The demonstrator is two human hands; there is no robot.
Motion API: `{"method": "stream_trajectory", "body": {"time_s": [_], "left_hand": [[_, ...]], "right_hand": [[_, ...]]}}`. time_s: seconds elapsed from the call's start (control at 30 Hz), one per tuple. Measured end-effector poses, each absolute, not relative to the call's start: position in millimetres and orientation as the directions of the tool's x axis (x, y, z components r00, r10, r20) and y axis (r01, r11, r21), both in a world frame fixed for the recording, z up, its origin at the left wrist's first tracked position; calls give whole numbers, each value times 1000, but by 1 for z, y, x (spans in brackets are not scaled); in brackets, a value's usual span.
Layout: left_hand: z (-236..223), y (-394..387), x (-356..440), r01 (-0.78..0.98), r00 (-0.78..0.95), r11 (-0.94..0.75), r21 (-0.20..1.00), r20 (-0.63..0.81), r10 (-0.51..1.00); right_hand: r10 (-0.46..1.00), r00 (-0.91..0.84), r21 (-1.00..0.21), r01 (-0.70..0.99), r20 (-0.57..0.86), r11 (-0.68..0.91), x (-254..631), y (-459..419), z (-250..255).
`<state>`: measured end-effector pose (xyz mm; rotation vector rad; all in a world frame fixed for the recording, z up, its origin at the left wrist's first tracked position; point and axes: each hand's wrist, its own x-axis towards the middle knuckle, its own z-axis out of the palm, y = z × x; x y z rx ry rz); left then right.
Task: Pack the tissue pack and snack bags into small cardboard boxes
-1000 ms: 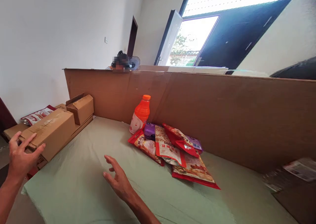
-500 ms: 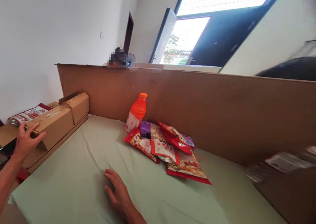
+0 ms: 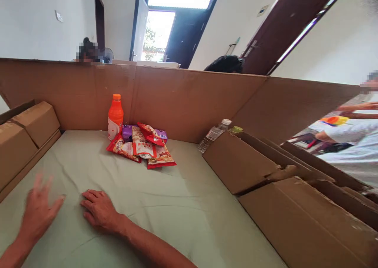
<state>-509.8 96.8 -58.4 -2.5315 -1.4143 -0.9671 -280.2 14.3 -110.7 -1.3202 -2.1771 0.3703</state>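
Observation:
My right hand (image 3: 99, 212) lies flat on the pale green cloth (image 3: 177, 205), palm down, fingers stretched out, holding nothing. My left hand (image 3: 39, 213) hovers just left of it with fingers spread, slightly blurred, empty. Farther back on the cloth lies a pile of red snack packets (image 3: 141, 147) with a purple packet (image 3: 127, 132). An orange bottle (image 3: 115, 117) stands upright behind them against the cardboard wall (image 3: 183, 98).
Closed cardboard boxes (image 3: 26, 134) line the left edge. Flattened cardboard boxes (image 3: 283, 197) lie on the right, with a clear water bottle (image 3: 214, 134) behind them. People sit behind the cardboard wall, and another person's arms (image 3: 351, 122) show at the far right.
The view has swung right. My left hand has left the cardboard box and come over the cloth beside my right hand, which has settled flat.

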Motion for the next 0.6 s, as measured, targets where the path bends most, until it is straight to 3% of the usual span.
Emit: {"method": "stream_trajectory", "body": {"time_s": [0.07,0.2,0.4,0.5,0.6], "left_hand": [[-81,90,-480,766,499,-613,195,422,757],[-99,69,-432,655,686,-735,177,269,676],[-109,10,-399,514,841,-840,176,91,533],[-108,-21,-399,506,855,-840,193,10,518],[-102,-48,-404,505,859,-834,220,-42,510]], "right_hand": [[839,-468,-368,755,277,543,-278,-8,-101],[790,-533,-214,769,304,602,-266,-72,-102],[564,-460,76,816,685,574,-274,-141,-176],[494,-361,41,837,791,546,-282,-165,-204],[570,-404,-127,727,715,675,-275,-182,-211]]}}
